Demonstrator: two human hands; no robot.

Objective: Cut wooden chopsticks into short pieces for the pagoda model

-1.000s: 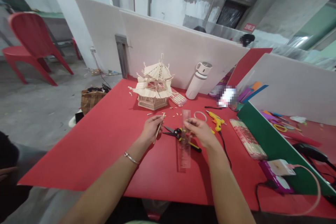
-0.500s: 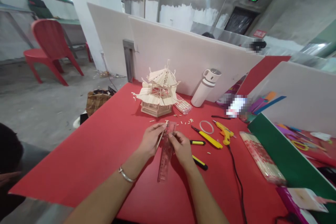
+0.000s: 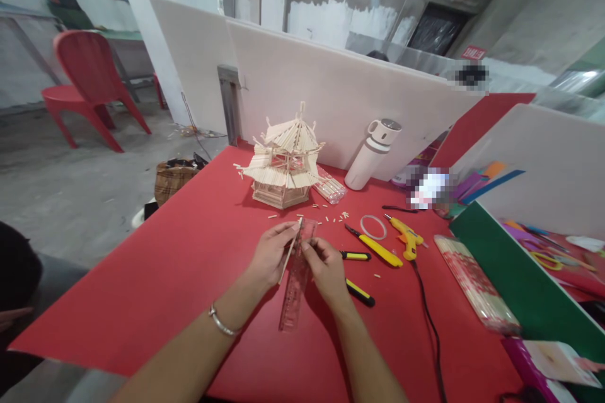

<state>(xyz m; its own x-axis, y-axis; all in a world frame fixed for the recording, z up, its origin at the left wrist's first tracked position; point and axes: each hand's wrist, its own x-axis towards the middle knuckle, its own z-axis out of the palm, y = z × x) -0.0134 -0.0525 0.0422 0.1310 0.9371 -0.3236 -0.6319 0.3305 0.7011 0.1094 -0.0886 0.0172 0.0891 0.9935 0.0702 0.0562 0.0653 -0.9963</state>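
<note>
My left hand (image 3: 270,254) pinches a thin wooden stick (image 3: 289,251) and holds it against the edge of a clear ruler (image 3: 297,277). My right hand (image 3: 326,267) grips that ruler near its upper end, fingers closed on it. The ruler lies slanted over the red table (image 3: 189,264). Beyond my hands stands a pagoda model (image 3: 284,164) built of wooden sticks, with small cut stick pieces (image 3: 331,219) scattered in front of it.
Yellow-handled cutters (image 3: 375,249), a yellow glue gun (image 3: 405,236) with a black cord, a tape ring (image 3: 372,227), a white bottle (image 3: 373,152), a bundle of sticks (image 3: 475,293). White partition boards (image 3: 340,88) behind, a green board at right. A red chair (image 3: 87,85) and a basket (image 3: 171,177) at left.
My right hand brought the ruler leftward to meet the stick in my left hand a second ago. Since half a second ago the hands have hardly moved.
</note>
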